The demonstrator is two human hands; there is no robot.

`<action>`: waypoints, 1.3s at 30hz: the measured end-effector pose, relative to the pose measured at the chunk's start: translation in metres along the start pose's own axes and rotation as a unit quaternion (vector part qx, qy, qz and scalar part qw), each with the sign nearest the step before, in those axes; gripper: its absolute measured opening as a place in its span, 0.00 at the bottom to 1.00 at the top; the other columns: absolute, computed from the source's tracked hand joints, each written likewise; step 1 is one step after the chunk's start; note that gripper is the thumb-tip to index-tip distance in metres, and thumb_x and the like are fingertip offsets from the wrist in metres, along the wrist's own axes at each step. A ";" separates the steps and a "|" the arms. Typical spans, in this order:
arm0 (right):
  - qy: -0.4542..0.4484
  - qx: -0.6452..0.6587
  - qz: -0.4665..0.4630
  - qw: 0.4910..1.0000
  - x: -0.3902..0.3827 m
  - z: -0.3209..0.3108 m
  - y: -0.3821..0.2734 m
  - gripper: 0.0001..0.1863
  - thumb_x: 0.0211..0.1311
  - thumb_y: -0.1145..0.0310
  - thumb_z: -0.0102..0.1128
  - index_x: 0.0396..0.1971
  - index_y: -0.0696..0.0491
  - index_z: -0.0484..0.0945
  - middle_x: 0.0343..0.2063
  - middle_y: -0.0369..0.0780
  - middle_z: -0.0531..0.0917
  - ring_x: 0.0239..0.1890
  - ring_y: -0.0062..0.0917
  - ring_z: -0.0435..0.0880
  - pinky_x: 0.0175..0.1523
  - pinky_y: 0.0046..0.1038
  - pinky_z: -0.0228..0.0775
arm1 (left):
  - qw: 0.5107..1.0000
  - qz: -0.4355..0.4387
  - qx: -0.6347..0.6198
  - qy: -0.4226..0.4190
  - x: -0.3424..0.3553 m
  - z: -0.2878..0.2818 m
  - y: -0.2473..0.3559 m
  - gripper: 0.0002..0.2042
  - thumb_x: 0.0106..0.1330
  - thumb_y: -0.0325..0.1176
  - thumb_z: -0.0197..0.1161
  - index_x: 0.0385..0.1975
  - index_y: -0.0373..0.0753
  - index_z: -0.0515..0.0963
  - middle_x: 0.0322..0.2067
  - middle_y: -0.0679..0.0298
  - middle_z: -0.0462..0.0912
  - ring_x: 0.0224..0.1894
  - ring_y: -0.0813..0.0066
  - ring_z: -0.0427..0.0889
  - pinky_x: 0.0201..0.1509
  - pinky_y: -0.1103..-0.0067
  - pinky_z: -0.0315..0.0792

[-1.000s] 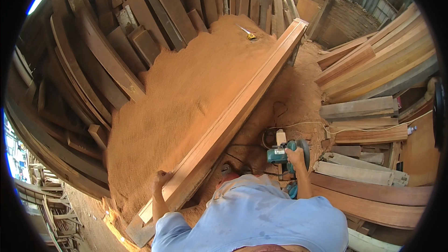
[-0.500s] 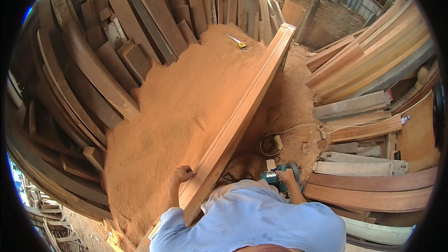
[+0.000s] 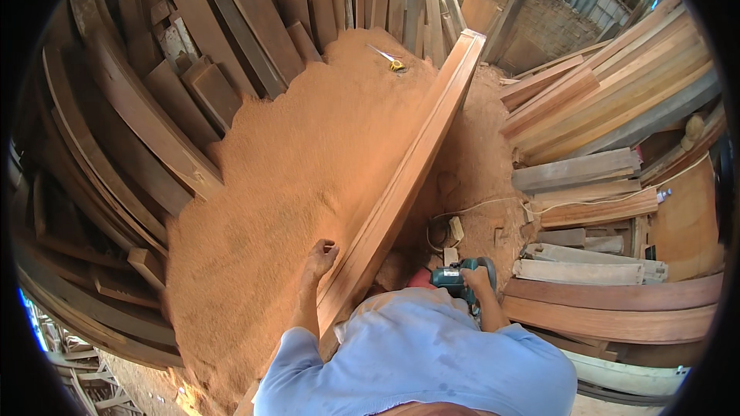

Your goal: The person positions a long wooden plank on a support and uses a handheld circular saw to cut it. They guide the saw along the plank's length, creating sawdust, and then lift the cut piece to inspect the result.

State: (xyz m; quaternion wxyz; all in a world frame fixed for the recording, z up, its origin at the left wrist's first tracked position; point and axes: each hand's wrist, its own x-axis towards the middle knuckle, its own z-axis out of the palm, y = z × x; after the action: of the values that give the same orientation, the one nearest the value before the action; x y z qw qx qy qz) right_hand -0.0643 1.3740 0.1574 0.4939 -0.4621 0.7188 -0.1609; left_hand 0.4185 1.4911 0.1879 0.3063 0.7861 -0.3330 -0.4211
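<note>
A long reddish-brown wooden beam (image 3: 385, 204) with lengthwise grooves runs slantwise from my waist to the far end, raised above the sawdust. My left hand (image 3: 321, 256) is beside the beam's left edge, its fingers curled toward the thumb. A small dark spot shows at the fingertips; whether it is an object or a gap is too small to tell. My right hand (image 3: 476, 280) grips the handle of a green handheld circular saw (image 3: 447, 277) at my right side, right of the beam. The saw's underside is hidden.
Reddish sawdust (image 3: 254, 208) covers the ground. A hand saw (image 3: 395, 65) with a yellow handle lies on it at the far side. Dark boards (image 3: 154, 131) lean at the left, lighter planks (image 3: 609, 108) are stacked right. A pale cord (image 3: 601, 206) crosses the right side.
My left hand has come off the beam's edge and shifted slightly right and forward, its fingers curled. The circular saw, in my right hand, has moved slightly and turned.
</note>
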 end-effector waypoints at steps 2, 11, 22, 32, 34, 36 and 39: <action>-0.002 -0.013 0.007 1.000 0.008 -0.003 -0.004 0.14 0.57 0.69 0.67 0.16 0.61 0.79 0.15 0.43 0.79 0.16 0.29 0.79 0.22 0.33 0.69 | 1.000 0.017 -0.013 -0.005 0.015 0.015 0.010 0.24 0.70 0.43 0.65 0.60 0.34 0.76 0.49 0.46 0.87 0.52 0.57 0.87 0.54 0.65 0.81; -0.023 -0.014 0.074 0.997 0.080 -0.010 0.014 0.14 0.59 0.69 0.66 0.18 0.62 0.79 0.16 0.44 0.79 0.17 0.31 0.79 0.23 0.35 0.70 | 0.987 -0.012 0.128 -0.093 0.074 0.038 0.056 0.28 0.66 0.49 0.69 0.60 0.36 0.79 0.48 0.48 0.88 0.52 0.56 0.87 0.56 0.66 0.80; -0.005 -0.002 0.172 0.985 0.176 -0.072 0.013 0.14 0.59 0.67 0.67 0.21 0.63 0.81 0.19 0.45 0.82 0.21 0.33 0.81 0.29 0.37 0.70 | 0.987 -0.040 0.148 0.043 0.143 0.110 0.137 0.32 0.68 0.59 0.62 0.60 0.37 0.77 0.49 0.47 0.87 0.55 0.49 0.85 0.60 0.62 0.77; -0.003 -0.045 0.139 0.989 0.239 -0.112 -0.008 0.15 0.55 0.66 0.70 0.23 0.65 0.83 0.22 0.45 0.84 0.24 0.31 0.83 0.29 0.34 0.70 | 0.971 -0.073 0.228 -0.007 0.181 0.124 0.162 0.31 0.70 0.66 0.52 0.51 0.43 0.85 0.50 0.51 0.88 0.56 0.49 0.85 0.61 0.61 0.76; -0.006 -0.043 0.134 0.990 0.249 -0.113 -0.011 0.16 0.53 0.65 0.71 0.25 0.66 0.84 0.23 0.46 0.85 0.25 0.31 0.84 0.30 0.35 0.72 | 0.961 -0.079 0.263 -0.023 0.186 0.121 0.171 0.32 0.70 0.66 0.52 0.52 0.43 0.85 0.49 0.50 0.88 0.56 0.49 0.85 0.61 0.60 0.76; -0.007 -0.042 0.131 0.990 0.262 -0.114 -0.006 0.18 0.53 0.65 0.71 0.26 0.69 0.84 0.24 0.47 0.86 0.27 0.32 0.85 0.31 0.36 0.73 | 0.960 -0.080 0.269 -0.013 0.198 0.122 0.166 0.31 0.70 0.65 0.54 0.52 0.43 0.85 0.50 0.50 0.88 0.56 0.50 0.85 0.61 0.61 0.76; 0.012 -0.084 0.104 0.991 0.272 -0.113 -0.014 0.21 0.52 0.64 0.72 0.29 0.73 0.83 0.26 0.50 0.87 0.30 0.35 0.87 0.34 0.39 0.76 | 0.969 -0.077 0.233 0.005 0.217 0.128 0.178 0.30 0.69 0.62 0.58 0.54 0.41 0.84 0.50 0.48 0.88 0.56 0.50 0.85 0.61 0.61 0.76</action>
State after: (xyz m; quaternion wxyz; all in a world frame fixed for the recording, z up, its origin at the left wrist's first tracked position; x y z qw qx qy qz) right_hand -0.1779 1.1175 0.0665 0.4586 -0.4225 0.7800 -0.0528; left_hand 0.3523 1.1908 0.1655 0.0828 0.8611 -0.3593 -0.3501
